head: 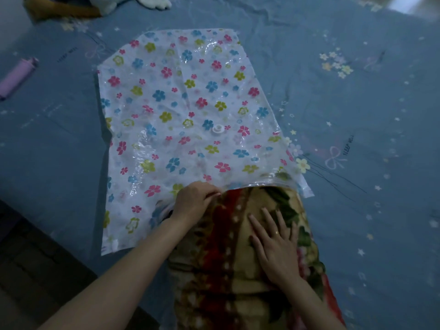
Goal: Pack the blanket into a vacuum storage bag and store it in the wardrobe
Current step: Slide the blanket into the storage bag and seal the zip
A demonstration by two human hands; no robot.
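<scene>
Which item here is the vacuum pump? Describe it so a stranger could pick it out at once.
Start from the blue bed sheet with the flowered vacuum bag spread flat on it, then look far to the bag's left, at the picture's edge. There lies the pump, slanted on the sheet. It is the only plain lilac cylinder; everything near it is flat printed fabric or plastic.

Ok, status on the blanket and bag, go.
Left hand pinching bag mouth open. Right hand flat on blanket, front end just inside. Nothing blocking.
</scene>
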